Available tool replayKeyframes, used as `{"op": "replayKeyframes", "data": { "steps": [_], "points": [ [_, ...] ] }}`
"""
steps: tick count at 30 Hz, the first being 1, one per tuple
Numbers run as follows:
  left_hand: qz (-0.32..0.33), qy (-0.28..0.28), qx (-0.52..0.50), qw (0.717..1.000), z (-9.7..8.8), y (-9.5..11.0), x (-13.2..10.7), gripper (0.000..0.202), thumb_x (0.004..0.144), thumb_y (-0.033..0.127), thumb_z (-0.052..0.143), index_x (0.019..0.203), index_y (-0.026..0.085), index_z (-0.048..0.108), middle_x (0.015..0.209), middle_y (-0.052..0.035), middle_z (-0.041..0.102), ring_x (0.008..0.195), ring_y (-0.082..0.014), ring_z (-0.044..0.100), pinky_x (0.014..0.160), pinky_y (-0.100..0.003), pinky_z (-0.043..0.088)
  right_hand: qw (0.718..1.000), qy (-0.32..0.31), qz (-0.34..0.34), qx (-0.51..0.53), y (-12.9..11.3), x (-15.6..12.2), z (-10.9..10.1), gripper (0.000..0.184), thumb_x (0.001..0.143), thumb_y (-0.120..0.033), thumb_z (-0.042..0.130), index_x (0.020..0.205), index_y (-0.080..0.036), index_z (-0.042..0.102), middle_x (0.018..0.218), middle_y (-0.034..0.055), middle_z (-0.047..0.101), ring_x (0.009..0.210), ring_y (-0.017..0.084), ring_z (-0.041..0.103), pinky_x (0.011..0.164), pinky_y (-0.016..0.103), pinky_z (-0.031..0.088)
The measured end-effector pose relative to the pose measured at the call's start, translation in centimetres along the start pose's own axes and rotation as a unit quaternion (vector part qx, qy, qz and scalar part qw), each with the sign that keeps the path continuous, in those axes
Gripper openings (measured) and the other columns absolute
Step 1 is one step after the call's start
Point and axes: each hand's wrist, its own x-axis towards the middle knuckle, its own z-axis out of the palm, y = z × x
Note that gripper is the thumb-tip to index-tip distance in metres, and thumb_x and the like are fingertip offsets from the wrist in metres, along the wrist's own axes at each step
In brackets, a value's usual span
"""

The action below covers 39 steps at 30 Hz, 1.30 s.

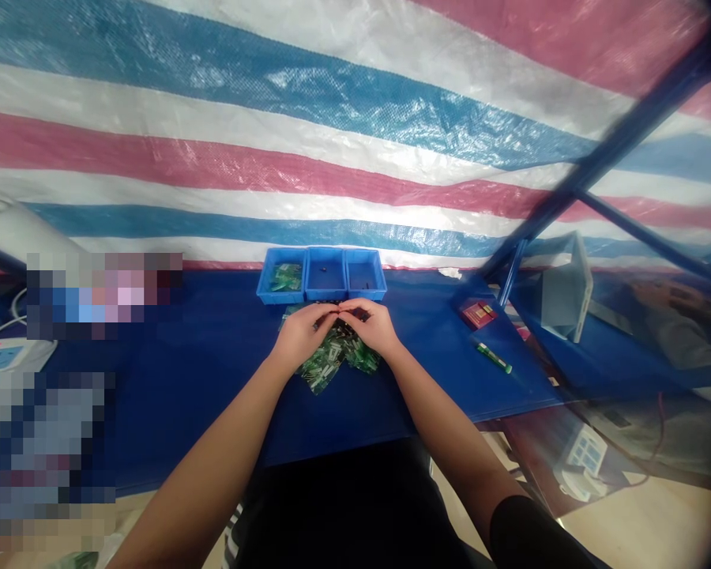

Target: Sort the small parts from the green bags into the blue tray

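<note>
My left hand (301,335) and my right hand (372,322) meet at the fingertips over a pile of small green packets (327,365) on the blue table. Both hands are closed in a pinch. Whatever sits between the fingers is too small to name. Just beyond the hands stand three blue bins side by side. The left bin (261,289) holds green packets like those in the pile. A small dark piece lies in the middle bin (325,278), and a few dark bits lie in the right bin (364,270).
On the right of the blue table (201,395) lie a red box (478,314) and a green tube (494,357). A blue metal frame (604,150) slants across the right side, before a striped tarp (272,118). Another person's hand (652,296) shows at far right.
</note>
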Motion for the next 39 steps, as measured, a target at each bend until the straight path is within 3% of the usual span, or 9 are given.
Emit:
{"op": "replayKeyframes", "data": {
  "steps": [10,26,32,39],
  "points": [
    [-0.045,-0.029,0.031,0.998,-0.23,0.52,0.02,0.022,0.092,0.037,0.049,0.097,0.023,0.065,0.084,-0.0038,0.068,0.078,-0.0186,0.064,0.061,-0.026,0.047,1.0,-0.014,0.021,-0.003,0.66,-0.07,0.33,0.026,0.08,-0.041,0.07,0.098,-0.022,0.073,0.095,0.0056,0.075,0.077,0.019,0.068,0.069,0.032,0.055],
    [-0.062,-0.003,0.014,0.998,-0.25,0.34,0.03,0.025,0.093,0.04,0.049,0.096,0.021,0.066,0.082,-0.004,0.067,0.074,-0.0171,0.062,0.059,-0.025,0.045,0.997,-0.015,-0.015,-0.075,0.71,-0.06,0.08,0.023,0.083,-0.039,0.067,0.099,-0.026,0.076,0.096,0.0044,0.075,0.076,0.019,0.068,0.068,0.032,0.054],
    [-0.07,0.01,-0.006,0.997,-0.19,0.27,-0.03,0.024,0.092,0.04,0.051,0.094,0.021,0.066,0.083,-0.0037,0.068,0.073,-0.0164,0.061,0.061,-0.026,0.044,0.994,-0.042,-0.017,-0.097,0.26,-0.14,0.05,0.025,0.086,-0.04,0.063,0.101,-0.025,0.075,0.099,0.0054,0.075,0.078,0.019,0.067,0.067,0.031,0.052],
    [-0.077,0.016,-0.016,0.997,-0.05,0.24,-0.15,0.028,0.093,0.044,0.05,0.096,0.02,0.065,0.082,-0.0032,0.068,0.073,-0.0156,0.062,0.064,-0.025,0.046,0.998,-0.006,-0.018,-0.066,0.43,-0.03,-0.05,0.026,0.085,-0.04,0.064,0.102,-0.025,0.075,0.099,0.0053,0.075,0.079,0.019,0.068,0.068,0.031,0.054]
  ]
}}
